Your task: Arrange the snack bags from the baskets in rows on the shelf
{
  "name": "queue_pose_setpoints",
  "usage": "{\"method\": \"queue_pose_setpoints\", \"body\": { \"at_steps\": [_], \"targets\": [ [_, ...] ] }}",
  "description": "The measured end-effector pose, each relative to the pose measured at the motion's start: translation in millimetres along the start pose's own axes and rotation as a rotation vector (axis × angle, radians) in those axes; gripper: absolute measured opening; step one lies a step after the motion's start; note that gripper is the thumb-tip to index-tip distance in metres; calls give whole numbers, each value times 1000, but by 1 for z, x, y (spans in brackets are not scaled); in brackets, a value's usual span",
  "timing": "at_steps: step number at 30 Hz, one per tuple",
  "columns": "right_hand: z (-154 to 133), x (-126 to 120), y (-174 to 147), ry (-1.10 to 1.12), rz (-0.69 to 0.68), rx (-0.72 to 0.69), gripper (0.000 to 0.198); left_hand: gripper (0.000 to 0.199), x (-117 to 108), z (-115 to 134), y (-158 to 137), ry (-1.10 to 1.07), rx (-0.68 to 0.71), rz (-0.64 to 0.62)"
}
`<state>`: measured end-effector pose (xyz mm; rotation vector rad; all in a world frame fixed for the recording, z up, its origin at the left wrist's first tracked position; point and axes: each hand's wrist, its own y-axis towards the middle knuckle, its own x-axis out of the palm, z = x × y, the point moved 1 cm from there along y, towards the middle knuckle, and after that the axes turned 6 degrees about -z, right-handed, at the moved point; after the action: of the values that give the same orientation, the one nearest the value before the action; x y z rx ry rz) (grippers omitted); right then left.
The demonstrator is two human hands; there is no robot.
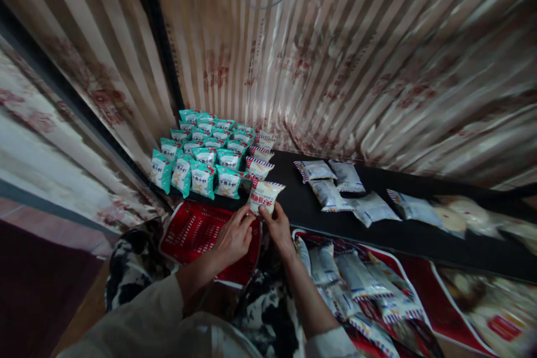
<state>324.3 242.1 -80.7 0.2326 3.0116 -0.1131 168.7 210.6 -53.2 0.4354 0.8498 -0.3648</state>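
Note:
Between my two hands, at the front edge of the black shelf (289, 201), is a cream snack bag (264, 196) with red lettering and a striped top edge. My left hand (236, 235) pinches its lower left corner, and my right hand (277, 227) grips its lower right side with the thumb on the front. Just behind it, a short row of similar striped snack bags (259, 168) stands upright. To their left, several teal-and-white snack bags (203, 178) stand in rows.
More striped bags (331, 193) lie flat on the shelf to the right, with clear packets (465, 212) beyond. Below, a red basket (188, 229) sits by my left arm; another basket (403, 263) holds several bags. A patterned curtain (293, 67) hangs behind, with a dark post (157, 22) at left.

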Motion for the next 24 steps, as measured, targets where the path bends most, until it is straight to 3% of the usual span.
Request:
{"method": "queue_pose_setpoints", "body": {
  "at_steps": [15,24],
  "targets": [
    [13,8,21,-108,95,-39,62,37,10,-15,10,29,-103,-42],
    [7,15,19,-55,22,-78,55,40,22,-24,9,27,-59,43]
  ]
}}
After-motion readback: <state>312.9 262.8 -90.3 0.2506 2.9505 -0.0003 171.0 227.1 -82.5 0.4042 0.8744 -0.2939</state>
